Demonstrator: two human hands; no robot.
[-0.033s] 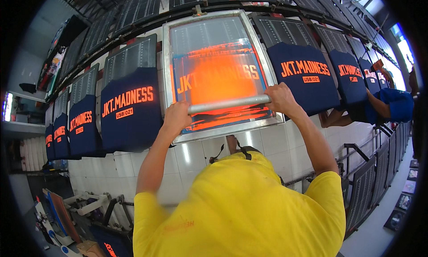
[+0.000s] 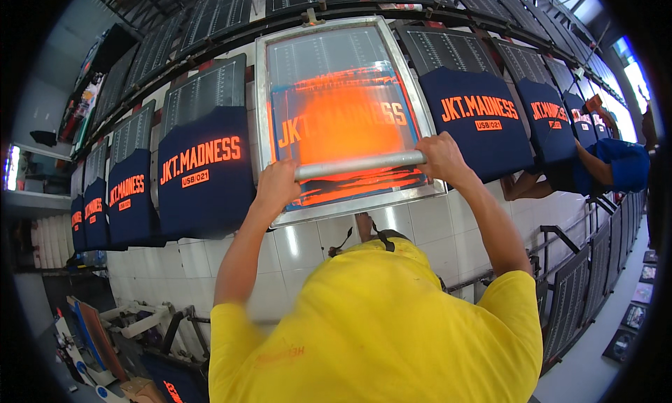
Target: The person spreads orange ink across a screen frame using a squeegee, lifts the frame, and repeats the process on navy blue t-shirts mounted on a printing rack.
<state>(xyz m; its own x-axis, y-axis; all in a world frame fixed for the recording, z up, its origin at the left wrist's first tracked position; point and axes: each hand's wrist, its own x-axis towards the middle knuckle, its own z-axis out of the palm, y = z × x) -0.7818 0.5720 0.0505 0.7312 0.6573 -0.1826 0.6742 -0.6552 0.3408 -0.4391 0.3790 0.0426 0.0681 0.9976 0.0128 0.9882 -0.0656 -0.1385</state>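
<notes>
A long grey squeegee (image 2: 360, 166) lies crosswise over the near part of a metal-framed printing screen (image 2: 262, 74). My left hand (image 2: 278, 184) is closed around its left end. At the right end, the fingers of my right hand (image 2: 442, 157) wrap round the same bar, close to the frame's right side. Bright orange ink (image 2: 343, 126) covers the middle of the mesh, with streaks on the near side of the squeegee. Large letters show through the mesh. Whatever lies beneath the screen is mostly hidden by it; the squeegee's blade is hidden too.
Navy shirts with orange lettering lie on boards at left (image 2: 203, 200) and right (image 2: 483, 140). Bare dark boards (image 2: 448, 46) run behind. A person in a blue top (image 2: 609, 166) is at far right, near an orange-coated tool (image 2: 593, 102). White tiles (image 2: 413, 224) show below the screen.
</notes>
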